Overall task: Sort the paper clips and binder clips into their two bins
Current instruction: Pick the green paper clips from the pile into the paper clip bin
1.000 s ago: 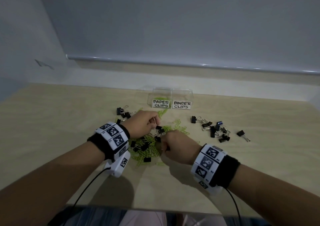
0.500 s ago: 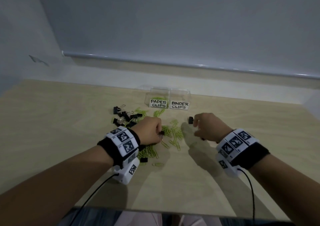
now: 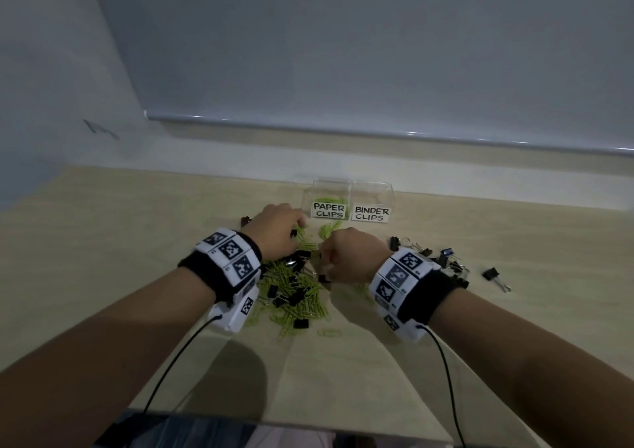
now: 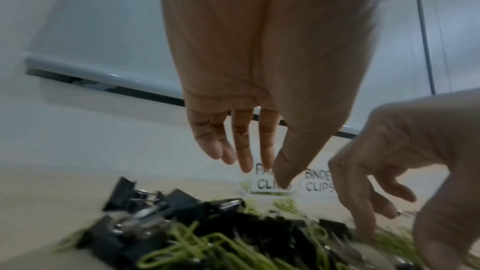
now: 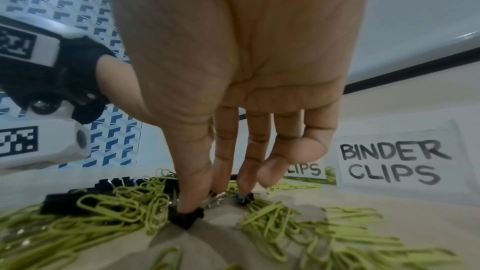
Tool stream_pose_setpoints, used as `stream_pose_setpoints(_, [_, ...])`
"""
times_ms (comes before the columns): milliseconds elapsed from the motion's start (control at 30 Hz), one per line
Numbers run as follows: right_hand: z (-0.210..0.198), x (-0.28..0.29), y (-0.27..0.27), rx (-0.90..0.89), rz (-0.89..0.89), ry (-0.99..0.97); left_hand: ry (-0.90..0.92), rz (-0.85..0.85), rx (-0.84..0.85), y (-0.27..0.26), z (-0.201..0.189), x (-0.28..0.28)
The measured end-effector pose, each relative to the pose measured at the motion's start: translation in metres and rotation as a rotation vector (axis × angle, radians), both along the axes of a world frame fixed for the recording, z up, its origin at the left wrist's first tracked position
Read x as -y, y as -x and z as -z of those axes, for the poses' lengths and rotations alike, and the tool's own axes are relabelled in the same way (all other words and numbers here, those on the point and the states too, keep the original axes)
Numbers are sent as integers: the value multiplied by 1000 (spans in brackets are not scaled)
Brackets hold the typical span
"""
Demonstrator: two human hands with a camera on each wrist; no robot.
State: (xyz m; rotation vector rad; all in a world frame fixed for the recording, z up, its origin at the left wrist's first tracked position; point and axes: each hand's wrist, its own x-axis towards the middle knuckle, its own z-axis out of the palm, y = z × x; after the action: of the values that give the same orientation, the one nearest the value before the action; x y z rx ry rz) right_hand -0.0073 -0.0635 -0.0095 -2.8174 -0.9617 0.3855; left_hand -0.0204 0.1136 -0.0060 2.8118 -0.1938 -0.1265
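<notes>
A mixed pile (image 3: 295,293) of green paper clips and black binder clips lies in front of two clear bins, PAPER CLIPS (image 3: 328,209) and BINDER CLIPS (image 3: 372,212). The paper clip bin holds some green clips. My left hand (image 3: 297,228) hovers over the far edge of the pile with its fingers (image 4: 244,151) straight and nothing in them. My right hand (image 3: 324,265) reaches down into the pile. Its thumb and forefinger (image 5: 193,190) pinch a black binder clip (image 5: 187,216) there. Another binder clip (image 5: 246,197) lies under the middle fingertip.
A separate group of black binder clips (image 3: 442,258) lies on the table right of my right wrist, with one lone clip (image 3: 494,276) further right. A few more binder clips (image 3: 245,221) sit left of my left hand. The wall runs behind the bins.
My right hand went out to the binder clip group on the right and has come back to the pile. My left hand has shifted forward toward the paper clip bin.
</notes>
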Motion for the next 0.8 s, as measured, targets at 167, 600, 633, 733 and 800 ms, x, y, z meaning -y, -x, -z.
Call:
stream_pose_setpoints(167, [7,1,10,-21,-19,22,-6,141,-83,-7,-1,43])
stream_pose_setpoints(600, [5,16,31,-71,-77,-69,80,64,-67,-11,0,38])
stream_pose_setpoints(633, [3,21,28,-63,-52,-86,91,33,-49,-12,-1,32])
stream_pose_setpoints(733, [-4,51,9,14,93,-123,-17,-44,-29,-19,-7,13])
stream_pose_setpoints(800, [-6,78,-5,52,204,-93,-155,-59,-55,-23,-7,9])
